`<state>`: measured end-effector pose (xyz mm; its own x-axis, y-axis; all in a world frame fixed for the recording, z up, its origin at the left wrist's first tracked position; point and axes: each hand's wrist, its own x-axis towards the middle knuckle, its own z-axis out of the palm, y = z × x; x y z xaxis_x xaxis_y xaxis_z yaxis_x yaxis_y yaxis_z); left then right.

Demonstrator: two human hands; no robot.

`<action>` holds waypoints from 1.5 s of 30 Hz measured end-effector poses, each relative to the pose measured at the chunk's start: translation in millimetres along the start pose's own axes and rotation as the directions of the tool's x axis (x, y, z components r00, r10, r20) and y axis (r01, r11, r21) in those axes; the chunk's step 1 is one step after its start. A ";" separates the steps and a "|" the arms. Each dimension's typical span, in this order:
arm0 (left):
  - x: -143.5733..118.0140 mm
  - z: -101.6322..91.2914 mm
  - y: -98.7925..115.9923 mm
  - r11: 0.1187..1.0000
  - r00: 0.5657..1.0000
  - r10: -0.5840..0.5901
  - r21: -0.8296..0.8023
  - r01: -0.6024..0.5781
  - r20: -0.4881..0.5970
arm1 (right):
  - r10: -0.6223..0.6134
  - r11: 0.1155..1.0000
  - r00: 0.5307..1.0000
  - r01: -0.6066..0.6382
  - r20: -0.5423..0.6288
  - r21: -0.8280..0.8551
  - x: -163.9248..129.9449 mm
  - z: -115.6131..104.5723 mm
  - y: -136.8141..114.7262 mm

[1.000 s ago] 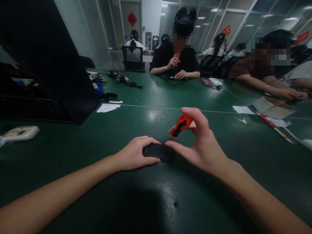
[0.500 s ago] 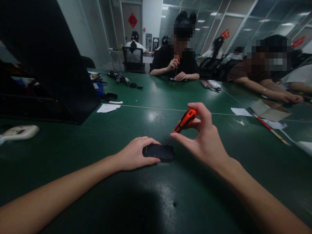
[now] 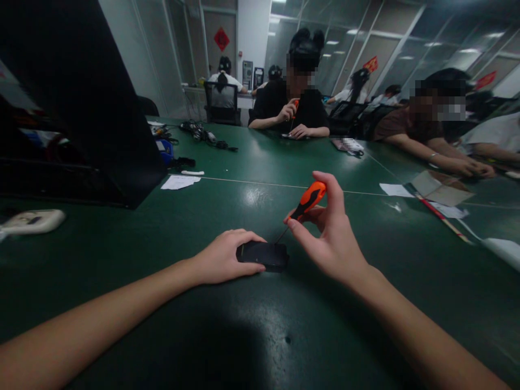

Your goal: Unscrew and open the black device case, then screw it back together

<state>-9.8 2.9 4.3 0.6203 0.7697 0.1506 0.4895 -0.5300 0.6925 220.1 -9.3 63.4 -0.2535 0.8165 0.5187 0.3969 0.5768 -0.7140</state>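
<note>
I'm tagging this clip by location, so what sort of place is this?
Probably a shared workshop or assembly room in an office: a long green table, a person opposite using a small screwdriver, glass partition walls, and cables lying about.

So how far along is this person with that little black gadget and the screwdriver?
Nothing looks finished yet: the black device lies flat and closed on the green table, with no loose screws or parts visible beside it. In hand now: the left hand steadies it while the right hand holds the orange screwdriver, tip at its far edge. Whether any screw is out is too small to tell.
</note>
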 end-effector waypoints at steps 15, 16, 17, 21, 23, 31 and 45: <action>1.1 2.0 -1.6 1.000 1.000 0.004 -0.010 -0.004 -0.012 | 0.055 0.957 0.998 -0.062 0.034 0.283 -21.7 26.0 10.3; 1.3 2.2 -1.6 1.000 1.000 0.006 -0.009 -0.006 -0.014 | 0.054 0.944 0.998 -0.055 0.014 0.325 -22.1 27.1 8.3; 1.3 2.3 -1.7 1.000 1.000 0.009 -0.007 -0.009 -0.015 | 0.054 0.932 0.999 -0.051 0.000 0.359 -22.5 28.2 6.0; 0.9 2.1 -1.5 1.000 1.000 0.009 0.008 -0.009 -0.018 | 0.057 0.923 0.998 -0.064 0.030 0.379 -24.1 32.6 -1.9; 0.9 1.8 -1.2 1.000 1.000 0.009 0.011 -0.008 -0.017 | 0.062 0.927 0.996 -0.079 0.058 0.367 -25.6 34.8 -2.6; 1.2 2.4 -1.6 1.000 1.000 0.002 -0.002 -0.002 -0.016 | 0.031 0.954 0.990 -0.070 0.135 0.292 -28.0 36.2 0.9; 1.7 4.2 -8.2 0.997 0.998 0.056 -0.053 -0.057 -0.024 | -0.314 0.949 0.899 0.300 0.307 0.093 -28.7 34.9 -11.3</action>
<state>-10.2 7.2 -4.0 0.6315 0.7474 0.2063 0.4200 -0.5534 0.7193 192.1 -38.4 40.2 -0.6230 0.5601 0.5460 0.2188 0.7949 -0.5659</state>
